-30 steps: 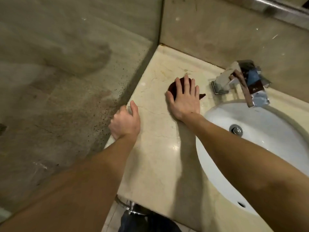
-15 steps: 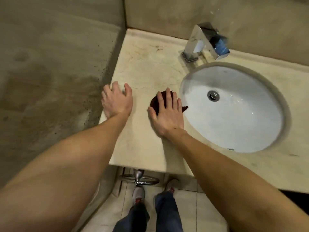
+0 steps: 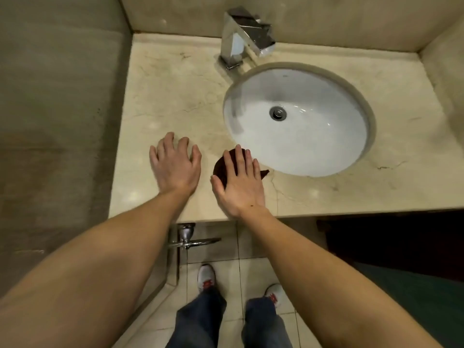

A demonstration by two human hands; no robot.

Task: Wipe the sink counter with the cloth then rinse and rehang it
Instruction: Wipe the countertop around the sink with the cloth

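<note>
the right grip (image 3: 239, 183) lies flat and open, palm down, fingers straight and close together, pressing the cloth (image 3: 222, 168) onto the table (image 3: 175, 91). the cloth is dark red and bunched small; most of it is hidden under the fingers, with a rounded edge showing to the left of the index finger and a pointed corner sticking out past the little finger. just beyond those fingertips is the near-left rim of the white sink (image 3: 298, 119), and the cloth lies on the stone just beside that rim. the left grip (image 3: 175, 164) is also open and empty, palm flat on the table just left of the right grip, fingers slightly spread. the chrome faucet (image 3: 244, 36) stands well beyond both grips, at the back of the table behind the sink.
</note>
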